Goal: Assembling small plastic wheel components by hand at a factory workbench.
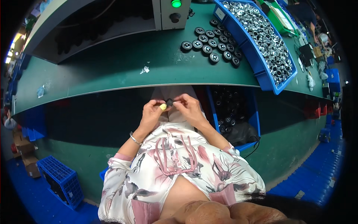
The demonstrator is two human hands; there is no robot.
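Observation:
A small black piece (169, 102) sits between my two hands, in front of the bench edge and over my lap; its exact kind is too small to make out. My left hand (152, 112) pinches it from the left, with something yellow wrapped on a fingertip or thumb. From the right, the fingertips of my right hand (188, 107) close on the same piece. On the bench, ahead and to the right, lie several round black wheel-like parts (212, 43) with silvery centres.
A blue bin (257, 59) of shiny metal parts overhangs the bench edge at right. Below it stands another blue bin (254, 125) with black parts. A grey machine housing (169, 18) with a green light rises on the green bench (112, 71). A blue crate (61, 179) stands low left.

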